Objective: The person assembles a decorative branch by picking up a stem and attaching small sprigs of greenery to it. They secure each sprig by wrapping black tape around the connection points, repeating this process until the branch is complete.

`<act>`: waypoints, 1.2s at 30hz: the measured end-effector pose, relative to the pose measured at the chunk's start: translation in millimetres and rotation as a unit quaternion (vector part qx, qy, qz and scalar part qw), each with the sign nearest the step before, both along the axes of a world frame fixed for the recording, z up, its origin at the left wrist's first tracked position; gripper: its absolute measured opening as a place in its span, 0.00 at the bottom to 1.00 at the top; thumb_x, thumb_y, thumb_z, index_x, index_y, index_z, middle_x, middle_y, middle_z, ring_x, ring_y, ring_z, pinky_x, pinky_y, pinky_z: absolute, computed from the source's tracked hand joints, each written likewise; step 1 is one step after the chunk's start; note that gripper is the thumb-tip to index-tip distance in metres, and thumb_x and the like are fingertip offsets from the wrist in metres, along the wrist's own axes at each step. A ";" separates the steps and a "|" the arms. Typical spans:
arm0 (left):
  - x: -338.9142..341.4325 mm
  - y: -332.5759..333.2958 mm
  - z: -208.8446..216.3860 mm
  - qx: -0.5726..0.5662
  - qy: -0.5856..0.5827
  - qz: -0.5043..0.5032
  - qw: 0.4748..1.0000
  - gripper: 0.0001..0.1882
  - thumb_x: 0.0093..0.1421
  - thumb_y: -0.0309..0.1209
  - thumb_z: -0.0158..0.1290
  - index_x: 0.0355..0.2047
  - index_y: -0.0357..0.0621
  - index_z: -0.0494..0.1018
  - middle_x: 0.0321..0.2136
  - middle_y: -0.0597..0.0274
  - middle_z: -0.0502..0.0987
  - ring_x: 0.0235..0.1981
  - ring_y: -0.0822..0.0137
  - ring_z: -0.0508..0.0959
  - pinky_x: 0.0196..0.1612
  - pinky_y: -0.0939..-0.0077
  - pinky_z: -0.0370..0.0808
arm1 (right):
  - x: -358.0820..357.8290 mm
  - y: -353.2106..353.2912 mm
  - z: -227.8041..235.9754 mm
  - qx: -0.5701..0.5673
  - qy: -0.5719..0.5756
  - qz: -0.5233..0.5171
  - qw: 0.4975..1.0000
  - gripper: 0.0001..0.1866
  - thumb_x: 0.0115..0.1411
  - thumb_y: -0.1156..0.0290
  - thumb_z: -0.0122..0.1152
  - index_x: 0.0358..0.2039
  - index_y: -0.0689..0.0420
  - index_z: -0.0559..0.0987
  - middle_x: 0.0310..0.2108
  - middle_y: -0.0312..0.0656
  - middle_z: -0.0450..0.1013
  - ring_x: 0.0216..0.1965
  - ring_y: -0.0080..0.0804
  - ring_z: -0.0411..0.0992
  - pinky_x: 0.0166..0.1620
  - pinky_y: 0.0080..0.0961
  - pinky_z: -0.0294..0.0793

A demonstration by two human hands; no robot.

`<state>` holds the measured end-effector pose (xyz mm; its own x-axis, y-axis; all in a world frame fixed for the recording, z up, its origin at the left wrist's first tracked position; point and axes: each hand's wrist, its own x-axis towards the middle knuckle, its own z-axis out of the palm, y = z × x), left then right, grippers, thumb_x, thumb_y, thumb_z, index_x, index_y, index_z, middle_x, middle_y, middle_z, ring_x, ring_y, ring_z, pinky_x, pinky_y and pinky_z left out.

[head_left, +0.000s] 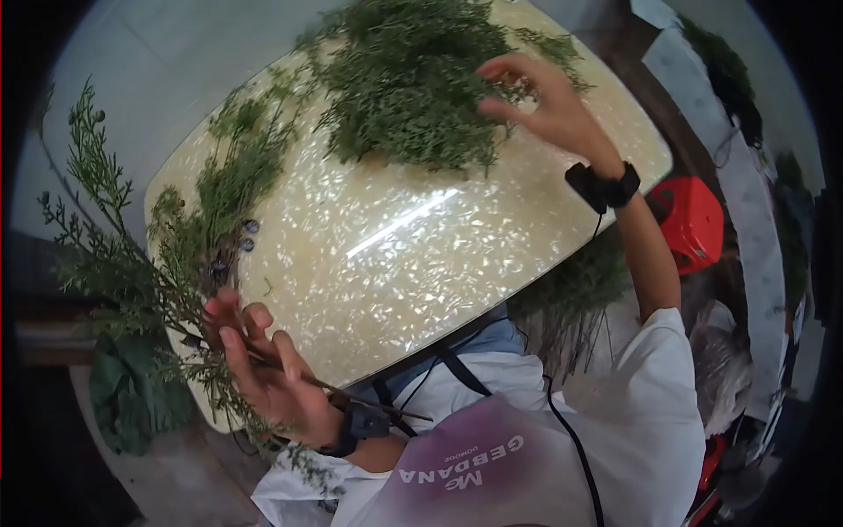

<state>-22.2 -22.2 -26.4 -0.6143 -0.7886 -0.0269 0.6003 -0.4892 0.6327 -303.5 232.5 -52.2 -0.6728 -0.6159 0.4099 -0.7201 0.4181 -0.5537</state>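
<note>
Left hand (283,386): palm up, arm bent close to the torso, fingers half-curled around the stem of a green branch (162,285) slanting over the table's (395,233) left edge.
Right hand (555,104): arm stretched forward, thumb and fingers wide apart beside a leafy pile (408,88), seemingly empty.
Tabletop: loose sprigs (241,167) and dark round pieces (247,245), left, partly screened by the branch.
Floor: red stool (702,224), right; cut greenery (575,285) beneath the near edge.
</note>
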 end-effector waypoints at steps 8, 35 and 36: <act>20.9 -13.2 -1.3 -0.102 0.037 -0.067 0.992 0.17 0.72 0.33 0.38 0.56 0.39 0.63 0.30 0.68 0.64 0.10 0.83 0.52 0.07 0.87 0.48 | 92.8 -93.0 -41.4 0.246 0.158 -0.021 0.956 0.22 0.50 0.69 0.64 0.47 0.58 0.73 0.43 0.45 0.70 0.44 0.43 0.69 0.46 0.36 0.70; 42.3 -24.3 -4.5 -0.067 0.049 -0.059 0.995 0.19 0.71 0.30 0.38 0.60 0.35 0.61 0.24 0.68 0.61 0.10 0.83 0.52 0.10 0.88 0.51 | 129.0 -99.0 -14.2 0.101 0.135 -0.061 0.984 0.22 0.50 0.75 0.66 0.48 0.53 0.77 0.40 0.42 0.71 0.34 0.37 0.71 0.37 0.32 0.72; 42.7 -24.4 -3.8 -0.070 0.034 -0.060 0.995 0.19 0.71 0.30 0.39 0.58 0.35 0.62 0.24 0.67 0.62 0.10 0.82 0.53 0.10 0.88 0.51 | 122.8 -105.0 -15.8 0.137 0.198 0.002 0.971 0.23 0.50 0.76 0.65 0.49 0.53 0.76 0.40 0.42 0.70 0.36 0.37 0.71 0.38 0.32 0.72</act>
